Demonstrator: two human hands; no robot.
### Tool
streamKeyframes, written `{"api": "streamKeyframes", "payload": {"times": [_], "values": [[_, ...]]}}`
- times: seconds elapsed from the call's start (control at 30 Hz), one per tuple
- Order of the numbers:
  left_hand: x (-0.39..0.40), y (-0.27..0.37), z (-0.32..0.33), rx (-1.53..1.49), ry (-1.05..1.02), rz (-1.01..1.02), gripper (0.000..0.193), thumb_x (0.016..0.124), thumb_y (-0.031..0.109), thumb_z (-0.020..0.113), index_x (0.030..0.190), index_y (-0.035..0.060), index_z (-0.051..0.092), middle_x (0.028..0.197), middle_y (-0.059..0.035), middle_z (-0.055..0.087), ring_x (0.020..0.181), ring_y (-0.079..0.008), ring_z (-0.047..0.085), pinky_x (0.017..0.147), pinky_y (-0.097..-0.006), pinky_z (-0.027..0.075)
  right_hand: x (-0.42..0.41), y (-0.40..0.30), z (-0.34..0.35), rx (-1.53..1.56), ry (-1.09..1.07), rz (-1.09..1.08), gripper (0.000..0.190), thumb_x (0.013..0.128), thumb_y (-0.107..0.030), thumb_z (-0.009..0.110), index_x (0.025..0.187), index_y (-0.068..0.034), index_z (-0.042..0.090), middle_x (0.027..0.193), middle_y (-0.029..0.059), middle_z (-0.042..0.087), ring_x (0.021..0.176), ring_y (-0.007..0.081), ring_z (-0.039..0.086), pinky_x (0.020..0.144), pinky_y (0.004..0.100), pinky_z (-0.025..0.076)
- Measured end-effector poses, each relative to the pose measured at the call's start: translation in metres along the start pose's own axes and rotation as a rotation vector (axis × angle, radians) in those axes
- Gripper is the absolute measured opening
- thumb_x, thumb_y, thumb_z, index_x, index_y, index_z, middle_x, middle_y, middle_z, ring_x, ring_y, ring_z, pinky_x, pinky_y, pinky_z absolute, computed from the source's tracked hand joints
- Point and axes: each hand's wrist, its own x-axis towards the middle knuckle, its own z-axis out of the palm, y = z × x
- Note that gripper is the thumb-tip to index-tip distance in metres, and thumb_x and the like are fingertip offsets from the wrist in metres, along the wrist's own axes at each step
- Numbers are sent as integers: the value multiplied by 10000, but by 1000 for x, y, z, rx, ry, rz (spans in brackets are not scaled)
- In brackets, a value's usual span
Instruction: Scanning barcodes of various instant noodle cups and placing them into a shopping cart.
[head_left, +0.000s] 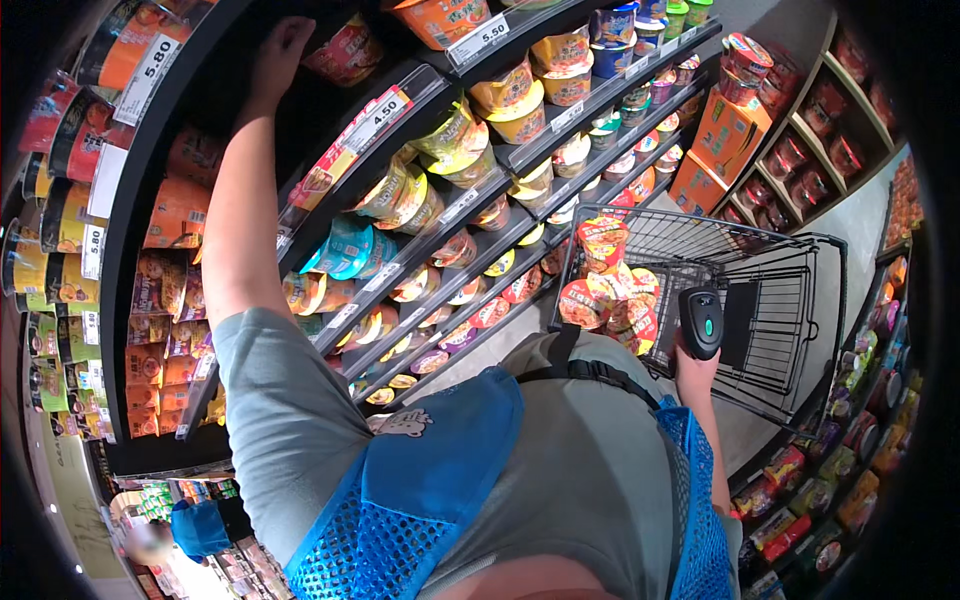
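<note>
My left hand (286, 51) is raised into a dark upper shelf compartment, fingers curled, beside a red instant noodle bowl (346, 52). A small gap seems to separate the two, and whether anything lies inside the curled fingers is hidden. My right hand (696, 369) grips a black handheld barcode scanner (701, 322) with a lit green button. Just beyond the scanner stands a black wire shopping cart (814, 300). Several red and yellow noodle bowls (589, 300) are heaped at the cart's left end.
Tiered shelves (480, 184) of noodle bowls run along the left and ahead. Orange cartons (716, 139) with bowls on top stand by a wooden rack (825, 142). Packaged goods (814, 480) line the right side. A person in a blue vest (199, 529) is at lower left.
</note>
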Motion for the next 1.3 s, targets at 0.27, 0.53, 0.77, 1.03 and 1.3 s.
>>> {"api": "streamKeyframes", "payload": {"times": [0.27, 0.53, 0.77, 1.03, 1.3], "values": [[7, -31, 8, 66, -348, 26, 454, 961, 428, 504, 1348, 193, 542, 1199, -155, 647, 1161, -283, 601, 949, -350, 461, -3, 0, 3, 31, -56, 88, 114, 863, -36, 669, 961, -15, 614, 740, 24, 602, 615, 106, 560, 561, 265, 441], [17, -16, -19, 225, -389, -74, 683, 923, 554, 530, 1441, 121, 427, 1382, -198, 521, 1262, -292, 530, 1035, -347, 417, -5, -15, 6, -27, -127, 175, 200, 827, -51, 696, 1013, 7, 654, 875, 63, 679, 769, 116, 611, 690, 289, 485], [-6, 7, -9, -234, -516, -222, 845, 868, 615, 580, 1490, 90, 351, 1481, -143, 416, 1371, -245, 394, 1112, -343, 315, -8, -25, 15, -74, -113, 0, 106, 832, -44, 676, 926, -6, 644, 737, 17, 631, 637, 105, 570, 593, 283, 457], [-10, 25, -3, -162, -491, -316, 1026, 747, 681, 673, 1485, 53, 336, 1437, -173, 450, 1322, -258, 438, 1068, -345, 355, -7, -45, 19, -28, -228, 55, 196, 786, -47, 706, 966, 8, 648, 862, 74, 688, 787, 140, 628, 750, 308, 502], [-49, 57, -82, -158, -336, -402, 831, 819, 681, 578, 1459, 174, 427, 1381, -114, 511, 1284, -219, 458, 1076, -338, 298, 25, -136, 44, -303, -510, -641, 382, 699, -165, 783, 1025, -34, 633, 882, 140, 660, 793, 343, 664, 675, 395, 522]]}}
